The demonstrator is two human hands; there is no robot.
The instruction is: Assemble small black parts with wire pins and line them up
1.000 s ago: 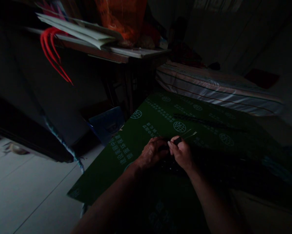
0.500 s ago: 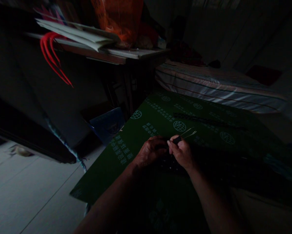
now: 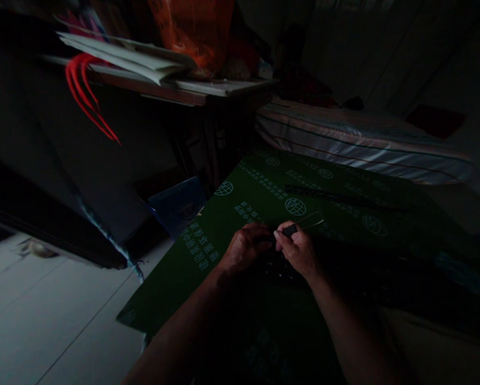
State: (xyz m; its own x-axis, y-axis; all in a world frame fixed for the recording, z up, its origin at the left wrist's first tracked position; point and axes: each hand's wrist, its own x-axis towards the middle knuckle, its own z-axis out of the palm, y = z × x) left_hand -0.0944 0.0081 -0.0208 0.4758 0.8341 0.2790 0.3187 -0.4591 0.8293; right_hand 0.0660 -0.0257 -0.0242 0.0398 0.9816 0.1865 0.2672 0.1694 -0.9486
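Over the dark green printed board (image 3: 199, 256), my two hands meet, fingertips close together. My right hand (image 3: 298, 247) is closed, pinching a small black block-shaped piece (image 3: 290, 230). Thin pale wires (image 3: 315, 220) stick out beyond that hand, bent at their far ends; whether they join the black piece is hidden. My left hand (image 3: 245, 246) has its fingers curled and pressed together on something dark, too dim to make out. Below the hands lies a black mass with small bright specks (image 3: 280, 274), its shape lost in shadow.
A long black strip (image 3: 340, 198) lies across the board's far part. Beyond is a striped mattress (image 3: 364, 141). At upper left, a table (image 3: 223, 88) carries papers (image 3: 123, 56), an orange bag (image 3: 195, 32) and hanging red cords (image 3: 83, 96). A blue box (image 3: 177, 206) stands beside the board.
The hands stay almost in place, with only slight finger movement. The thin wires have tilted a little lower at their far ends.
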